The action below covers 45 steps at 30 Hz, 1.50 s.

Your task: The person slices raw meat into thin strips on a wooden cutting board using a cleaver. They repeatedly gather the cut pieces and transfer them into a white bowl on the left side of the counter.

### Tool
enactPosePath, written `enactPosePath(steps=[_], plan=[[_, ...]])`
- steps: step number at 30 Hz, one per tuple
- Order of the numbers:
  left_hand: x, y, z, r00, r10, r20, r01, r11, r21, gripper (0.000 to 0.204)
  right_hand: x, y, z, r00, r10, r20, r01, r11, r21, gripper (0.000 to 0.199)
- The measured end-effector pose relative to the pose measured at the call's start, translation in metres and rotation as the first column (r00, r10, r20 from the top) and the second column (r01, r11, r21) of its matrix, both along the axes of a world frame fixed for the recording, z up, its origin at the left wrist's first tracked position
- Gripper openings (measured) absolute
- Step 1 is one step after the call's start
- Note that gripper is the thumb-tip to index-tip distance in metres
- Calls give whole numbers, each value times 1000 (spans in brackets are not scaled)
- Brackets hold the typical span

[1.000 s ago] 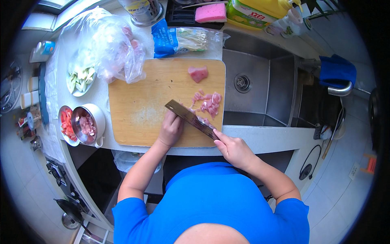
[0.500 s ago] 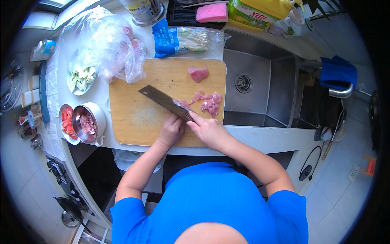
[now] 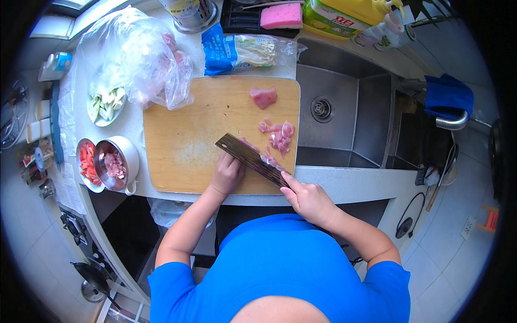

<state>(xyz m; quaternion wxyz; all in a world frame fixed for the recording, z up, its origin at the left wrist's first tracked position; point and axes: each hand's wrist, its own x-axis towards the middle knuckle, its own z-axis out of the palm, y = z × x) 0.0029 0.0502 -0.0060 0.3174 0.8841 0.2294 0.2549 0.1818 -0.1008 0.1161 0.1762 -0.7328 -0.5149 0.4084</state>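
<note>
A cleaver [image 3: 249, 161] with a broad dark blade lies slantwise over the near part of the wooden cutting board [image 3: 180, 126]. My right hand [image 3: 312, 203] is closed around its handle end, past the board's near right edge. Close against the blade's near side is my left hand [image 3: 228, 175], fingers curled; whatever they hold is hidden. Strips of raw meat [image 3: 271, 160] lie along the blade's far side. Beyond them on the board sit a small pile of cut meat [image 3: 282, 138] and a larger pink chunk of meat [image 3: 263, 97].
To the right is a steel sink [image 3: 328, 126]. Left of the board stand a white pot of cut meat [image 3: 128, 156], a plate of red pieces [image 3: 86, 161] and a plate of pale green slices [image 3: 106, 107]. Behind lie a plastic bag [image 3: 145, 59] and packaged mushrooms [image 3: 257, 51].
My right hand and the cleaver have moved right and nearer to me. The meat strips by the blade have shifted the same way. My left hand has barely moved.
</note>
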Motion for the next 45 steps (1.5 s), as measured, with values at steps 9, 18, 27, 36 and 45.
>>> enactPosePath(steps=[9, 18, 27, 36, 45], plan=[[5, 0, 0, 1000, 9, 30, -9, 1000, 18, 37, -27, 68, -41, 1000, -10, -4, 11, 996, 93, 43], [6, 0, 2, 999, 52, 7, -52, 999, 14, 25, -6, 35, -30, 992, -69, -108, 78, 994, 79, 41], [-3, 1, 17, 999, 9, 52, -9, 1000, 8, 29, 13, 36, -10, 936, -186, -298, 197, 980, 7, 45], [1, 0, 7, 999, 34, 18, -34, 999, 17, 28, 14, 2, -2, 996, 20, -92, -22, 1000, -22, 44], [-3, -6, -9, 999, 50, 21, -51, 999, 6, 37, -29, 82, -39, 997, 72, 4, -72, 993, 94, 43]])
